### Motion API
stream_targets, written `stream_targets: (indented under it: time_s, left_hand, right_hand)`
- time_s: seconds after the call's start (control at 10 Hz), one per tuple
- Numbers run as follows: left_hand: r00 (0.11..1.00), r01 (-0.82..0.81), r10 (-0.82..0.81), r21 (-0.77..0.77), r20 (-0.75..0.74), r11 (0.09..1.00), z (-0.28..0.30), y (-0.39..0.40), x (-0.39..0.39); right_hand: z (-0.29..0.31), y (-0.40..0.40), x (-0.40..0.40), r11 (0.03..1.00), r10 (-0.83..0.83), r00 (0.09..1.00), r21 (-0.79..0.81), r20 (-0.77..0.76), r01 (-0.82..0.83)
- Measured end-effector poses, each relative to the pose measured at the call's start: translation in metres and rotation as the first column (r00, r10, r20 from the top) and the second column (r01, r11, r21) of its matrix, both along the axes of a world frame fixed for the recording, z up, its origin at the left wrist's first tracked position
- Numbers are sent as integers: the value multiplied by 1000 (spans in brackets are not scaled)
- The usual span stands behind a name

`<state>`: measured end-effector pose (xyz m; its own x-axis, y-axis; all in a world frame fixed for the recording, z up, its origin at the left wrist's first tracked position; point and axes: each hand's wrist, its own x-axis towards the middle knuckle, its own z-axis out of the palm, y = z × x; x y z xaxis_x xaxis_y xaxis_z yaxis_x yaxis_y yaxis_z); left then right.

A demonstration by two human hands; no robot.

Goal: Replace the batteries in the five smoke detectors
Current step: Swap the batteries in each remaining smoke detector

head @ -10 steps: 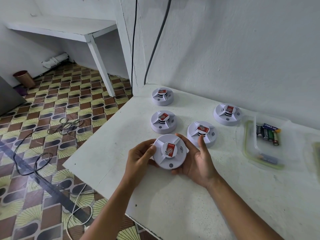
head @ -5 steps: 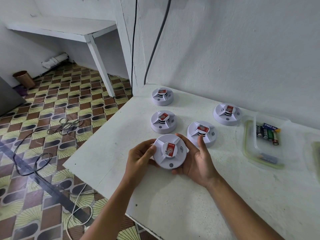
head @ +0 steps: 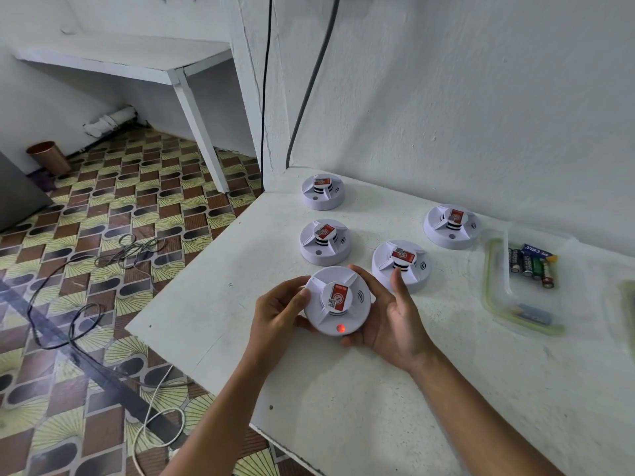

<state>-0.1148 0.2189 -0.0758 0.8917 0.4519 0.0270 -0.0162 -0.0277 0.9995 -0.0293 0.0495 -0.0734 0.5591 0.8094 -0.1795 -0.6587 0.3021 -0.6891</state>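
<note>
Holding the nearest smoke detector (head: 337, 300) between both hands is the step in hand, and to my eye it is either a check that it works or the start of opening it. The head view, the only one, shows the left hand (head: 279, 310) curled round its left rim with the thumb on top, and the right hand (head: 390, 316) cupping its right side from beneath, fingers round the far edge. If the case is to be opened, I judge it best to steady the base with one hand and twist the top with the other, low over the table (head: 360, 417), so nothing drops far if it slips.

This detector is a round white dome with raised ribs, a red label on its middle cap, and a small red light (head: 340, 328) glowing on the near rim. It sits at the near edge of the group. Four other detectors (head: 325, 242) of the same kind sit face-up farther back, none showing a light. To the right, well apart, a clear plastic tray (head: 494, 304) holds several batteries (head: 531, 266). Whether those are fresh or spent cannot be told.
</note>
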Motion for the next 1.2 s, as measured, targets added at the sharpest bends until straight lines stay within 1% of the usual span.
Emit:
stream_targets:
  time_s: [1.2]
  left_hand:
    - [1000,4,-3,-16,9,1000,-5,2,0]
  right_hand:
    - [-2,1,0,1000,2,1000,1,4,-2]
